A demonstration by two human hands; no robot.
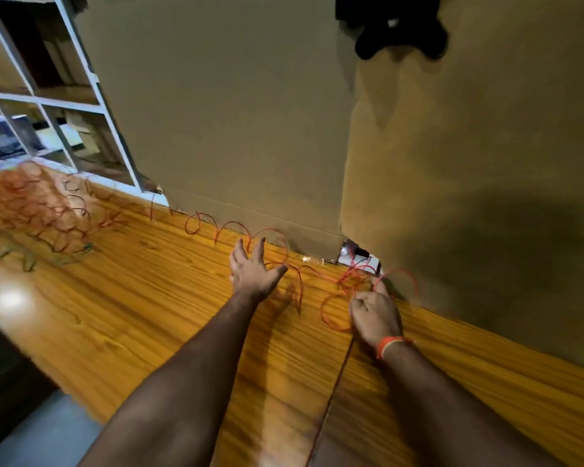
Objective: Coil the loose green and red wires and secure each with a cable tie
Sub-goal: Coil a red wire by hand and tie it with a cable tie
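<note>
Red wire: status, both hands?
Left hand open, fingers spread over thin red wire. Right hand pinching its loops. Uncoiled tangle far left. No tie visible.

Tangled wire pile [38, 210] at far left smeared by blur, green strands barely separable, shelf contents [4, 136] indistinct, dark object [395, 28] cut by top edge, right hand [375, 315] fingertips hidden behind knuckles
</note>
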